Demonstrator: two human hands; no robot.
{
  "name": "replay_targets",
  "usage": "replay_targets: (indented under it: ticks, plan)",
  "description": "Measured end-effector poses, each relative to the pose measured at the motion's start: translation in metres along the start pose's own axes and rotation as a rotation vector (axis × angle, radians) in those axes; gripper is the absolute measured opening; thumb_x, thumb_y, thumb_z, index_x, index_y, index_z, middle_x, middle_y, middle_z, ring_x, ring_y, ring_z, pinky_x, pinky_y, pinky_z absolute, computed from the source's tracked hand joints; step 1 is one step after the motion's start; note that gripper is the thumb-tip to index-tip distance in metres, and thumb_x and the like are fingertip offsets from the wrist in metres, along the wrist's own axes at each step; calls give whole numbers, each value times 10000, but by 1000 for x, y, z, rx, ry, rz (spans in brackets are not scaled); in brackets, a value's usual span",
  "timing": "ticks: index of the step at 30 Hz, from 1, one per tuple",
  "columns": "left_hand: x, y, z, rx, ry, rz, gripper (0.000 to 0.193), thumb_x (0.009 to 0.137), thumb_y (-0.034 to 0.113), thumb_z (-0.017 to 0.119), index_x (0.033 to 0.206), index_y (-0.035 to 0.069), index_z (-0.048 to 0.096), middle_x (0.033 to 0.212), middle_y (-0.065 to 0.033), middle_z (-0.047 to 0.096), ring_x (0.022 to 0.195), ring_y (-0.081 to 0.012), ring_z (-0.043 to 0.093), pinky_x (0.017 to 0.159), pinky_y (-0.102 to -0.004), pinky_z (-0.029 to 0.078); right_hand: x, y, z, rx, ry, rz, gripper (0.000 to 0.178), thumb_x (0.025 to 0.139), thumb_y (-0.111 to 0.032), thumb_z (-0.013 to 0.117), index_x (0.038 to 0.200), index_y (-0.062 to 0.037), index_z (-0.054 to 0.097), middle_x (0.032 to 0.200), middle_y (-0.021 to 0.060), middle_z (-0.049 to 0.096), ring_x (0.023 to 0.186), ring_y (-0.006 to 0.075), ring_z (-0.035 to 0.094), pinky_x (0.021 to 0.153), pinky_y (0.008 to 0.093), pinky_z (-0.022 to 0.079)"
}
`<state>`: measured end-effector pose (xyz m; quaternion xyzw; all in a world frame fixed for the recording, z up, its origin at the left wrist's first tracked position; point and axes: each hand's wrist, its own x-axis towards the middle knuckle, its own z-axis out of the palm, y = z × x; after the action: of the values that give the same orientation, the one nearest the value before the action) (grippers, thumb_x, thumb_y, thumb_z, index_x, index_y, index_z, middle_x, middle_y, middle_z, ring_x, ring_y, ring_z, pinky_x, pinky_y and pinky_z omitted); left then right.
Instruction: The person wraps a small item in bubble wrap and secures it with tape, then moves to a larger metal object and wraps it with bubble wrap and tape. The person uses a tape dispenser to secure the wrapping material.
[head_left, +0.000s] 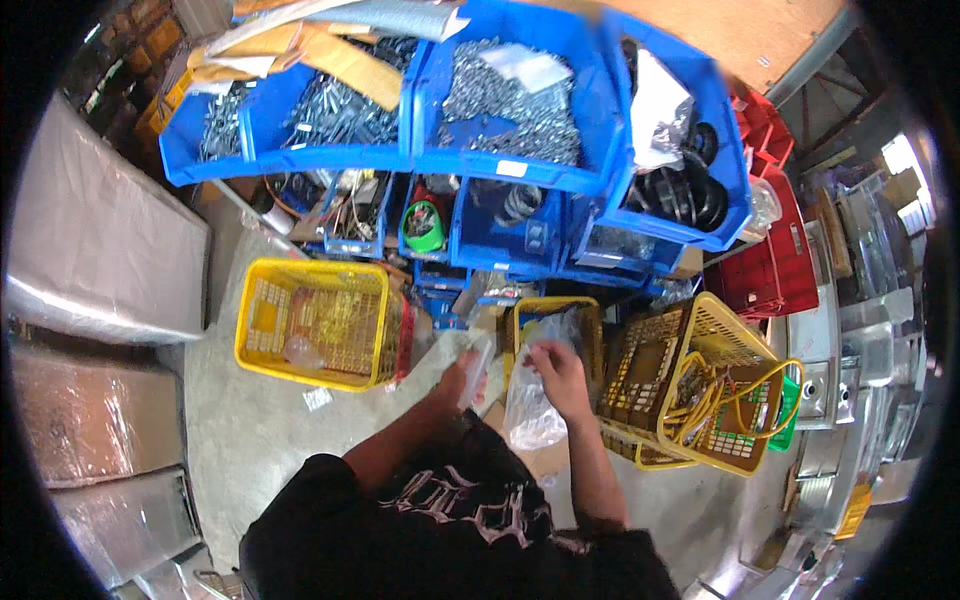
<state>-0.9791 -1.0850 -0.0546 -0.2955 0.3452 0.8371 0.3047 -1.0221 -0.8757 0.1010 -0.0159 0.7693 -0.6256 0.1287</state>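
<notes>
My left hand is closed around a flat, whitish translucent piece of plastic, held upright in front of my body. To its right, my right hand pinches the top of a clear plastic bag. The bag hangs loosely below and left of the fingers; what it contains, if anything, I cannot make out. Behind both hands stands a small yellow crate, partly covered by the bag and my right hand.
Blue bins of metal fasteners line the rack ahead. A yellow basket stands on the floor at left. At right, a tilted yellow crate holds a coiled yellow hose. Wrapped boxes are stacked far left; red crates stand right.
</notes>
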Motion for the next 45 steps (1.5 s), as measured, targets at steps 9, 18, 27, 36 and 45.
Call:
replay_targets:
  ticks: [9,18,27,36,45]
  plan:
    - [-26,21,-85,-499,-219,267,456,1005,611,455,1178,195,529,754,-37,555,579,-197,531,508,-336,434,57,21,96,-78,-225,-37,228,1002,-248,634,1069,-38,693,819,53,688,760,121,635,721,296,515]
    - [44,47,-29,235,-296,87,472,1036,485,426,1368,151,462,1053,-98,575,848,-243,587,691,-384,495,-50,42,49,493,-152,375,943,903,-827,418,1489,-89,448,1360,140,574,1169,257,622,783,424,579]
    - [33,-55,123,1078,-866,-116,477,1057,343,438,1461,89,432,1356,-145,546,1206,-273,560,1032,-424,452,-212,67,47,574,563,246,935,920,-720,558,1560,-79,326,1283,157,575,1081,234,596,743,383,602]
    - [3,-131,169,1164,-968,-277,435,1078,208,420,1487,73,361,1246,-161,653,1063,-258,613,919,-390,510,-259,81,55,505,901,303,833,949,-614,617,1566,-109,375,1296,132,629,1098,204,612,851,357,549]
    - [79,-77,172,800,-279,-407,526,915,538,590,1273,153,600,1057,-77,632,798,-222,611,675,-376,528,-238,96,46,650,956,375,573,1054,-406,544,1484,-36,463,1213,131,682,1053,213,661,852,350,551]
